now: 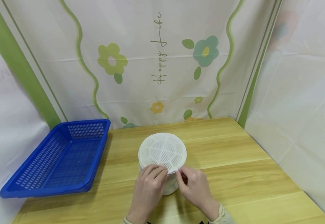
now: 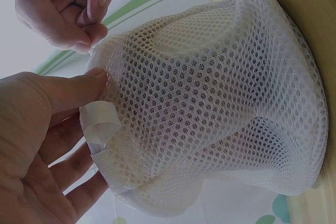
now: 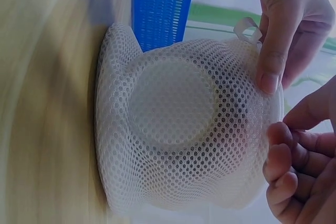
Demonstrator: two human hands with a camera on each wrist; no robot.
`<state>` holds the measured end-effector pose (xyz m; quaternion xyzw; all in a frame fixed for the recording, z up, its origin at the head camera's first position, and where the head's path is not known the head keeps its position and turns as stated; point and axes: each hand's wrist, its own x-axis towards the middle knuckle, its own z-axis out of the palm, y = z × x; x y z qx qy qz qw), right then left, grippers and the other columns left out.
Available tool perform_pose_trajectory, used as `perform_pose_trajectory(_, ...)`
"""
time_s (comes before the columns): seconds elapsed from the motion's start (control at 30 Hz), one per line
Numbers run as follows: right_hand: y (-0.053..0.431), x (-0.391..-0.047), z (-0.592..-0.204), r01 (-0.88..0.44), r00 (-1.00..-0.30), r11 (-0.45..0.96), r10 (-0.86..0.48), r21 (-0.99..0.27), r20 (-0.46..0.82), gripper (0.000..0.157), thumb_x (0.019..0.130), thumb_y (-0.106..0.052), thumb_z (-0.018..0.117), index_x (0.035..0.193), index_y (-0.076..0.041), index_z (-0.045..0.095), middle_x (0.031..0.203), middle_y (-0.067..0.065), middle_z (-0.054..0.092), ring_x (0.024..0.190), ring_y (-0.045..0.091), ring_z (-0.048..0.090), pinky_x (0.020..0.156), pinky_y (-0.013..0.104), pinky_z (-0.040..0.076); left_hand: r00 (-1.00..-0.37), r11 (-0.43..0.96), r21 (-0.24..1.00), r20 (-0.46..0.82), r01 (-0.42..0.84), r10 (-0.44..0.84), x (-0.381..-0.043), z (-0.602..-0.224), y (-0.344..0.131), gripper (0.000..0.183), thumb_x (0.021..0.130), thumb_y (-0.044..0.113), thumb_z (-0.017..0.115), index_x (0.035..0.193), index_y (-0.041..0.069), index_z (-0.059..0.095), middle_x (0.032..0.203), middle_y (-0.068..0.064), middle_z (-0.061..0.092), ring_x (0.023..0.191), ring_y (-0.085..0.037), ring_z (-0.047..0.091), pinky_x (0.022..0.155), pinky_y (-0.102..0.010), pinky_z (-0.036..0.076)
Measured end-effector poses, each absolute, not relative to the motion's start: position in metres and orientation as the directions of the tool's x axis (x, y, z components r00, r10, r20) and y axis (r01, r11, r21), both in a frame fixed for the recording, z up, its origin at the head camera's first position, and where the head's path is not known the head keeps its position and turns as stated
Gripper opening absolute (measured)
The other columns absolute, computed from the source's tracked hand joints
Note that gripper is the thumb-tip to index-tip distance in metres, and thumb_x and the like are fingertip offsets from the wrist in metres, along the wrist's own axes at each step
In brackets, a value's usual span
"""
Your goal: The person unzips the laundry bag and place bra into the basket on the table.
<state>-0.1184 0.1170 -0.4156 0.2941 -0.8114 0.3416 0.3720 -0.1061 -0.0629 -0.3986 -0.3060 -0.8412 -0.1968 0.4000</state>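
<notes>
A white mesh laundry bag (image 1: 162, 151), shaped like a drum with a round lid panel, stands upright on the table. My left hand (image 1: 150, 183) grips the near rim, thumb on the side and fingers over the top, beside a small white fabric loop (image 2: 101, 121). Just to its right, my right hand (image 1: 194, 186) pinches a small white bit at the rim's edge between thumb and forefinger; the fingertips mostly hide it. A pale round shape (image 3: 173, 100) shows on the bag's side; whether it lies inside or is part of the wall I cannot tell.
A blue plastic basket (image 1: 93, 165) with slotted sides stands at the left of the wood-grain table (image 1: 235, 180). Behind the table hangs a white curtain (image 1: 140, 90) with printed flowers, and white sheets close off both sides.
</notes>
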Motion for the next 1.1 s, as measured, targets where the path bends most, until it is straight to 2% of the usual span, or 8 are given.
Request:
perform_pose_trajectory(0.13, 0.1161, -0.1177, -0.4163, -0.734, -0.549, 0.590, -0.226, -0.336, 0.805, 0.022, 0.078, 0.002, 0.066, 0.071, -0.017, 0.060, 0.061, -0.018, 0.043, 0.051, -0.009, 0.035, 0.041, 0.007, 0.030, -0.482, 0.730, 0.076, 0.796, 0.679, 0.366, -0.1058, -0.3996, -0.0630, 0.013, 0.077, 0.005, 0.080, 0.090, 0.005, 0.077, 0.095, -0.004, 0.073, 0.091, -0.021, 0.065, 0.087, -0.035, 0.052)
perform_pose_trajectory(0.4, 0.1146, -0.1153, -0.4207, -0.762, -0.526, 0.562, -0.247, -0.323, 0.814, 0.019, 0.080, -0.001, 0.065, 0.074, -0.018, 0.060, 0.061, -0.016, 0.045, 0.051, -0.008, 0.036, 0.043, 0.006, 0.031, -0.410, 0.687, 0.039, 0.827, 0.726, 0.386, -0.1072, -0.4026, -0.0614, 0.018, 0.080, 0.010, 0.076, 0.097, 0.006, 0.078, 0.099, -0.004, 0.073, 0.093, -0.024, 0.064, 0.086, -0.033, 0.053)
perform_pose_trajectory(0.7, 0.1131, -0.1174, -0.4195, -0.778, -0.493, 0.556, -0.250, -0.293, 0.833, 0.018, 0.080, -0.002, 0.065, 0.074, -0.018, 0.059, 0.061, -0.015, 0.045, 0.051, -0.007, 0.038, 0.045, 0.006, 0.031, -0.453, 0.709, 0.051, 0.800, 0.703, 0.392, -0.1078, -0.4013, -0.0615, 0.021, 0.078, 0.011, 0.080, 0.099, 0.007, 0.078, 0.100, -0.003, 0.074, 0.093, -0.021, 0.065, 0.088, -0.033, 0.052)
perform_pose_trajectory(1.1, 0.1110, -0.1159, -0.4184, -0.791, -0.479, 0.543, -0.259, -0.283, 0.839, 0.018, 0.080, -0.002, 0.065, 0.074, -0.018, 0.058, 0.061, -0.015, 0.045, 0.051, -0.007, 0.037, 0.045, 0.006, 0.030, -0.464, 0.715, 0.065, 0.800, 0.696, 0.379, -0.1065, -0.4011, -0.0617, 0.019, 0.078, 0.008, 0.080, 0.097, 0.007, 0.079, 0.099, -0.002, 0.074, 0.092, -0.019, 0.065, 0.084, -0.032, 0.054)
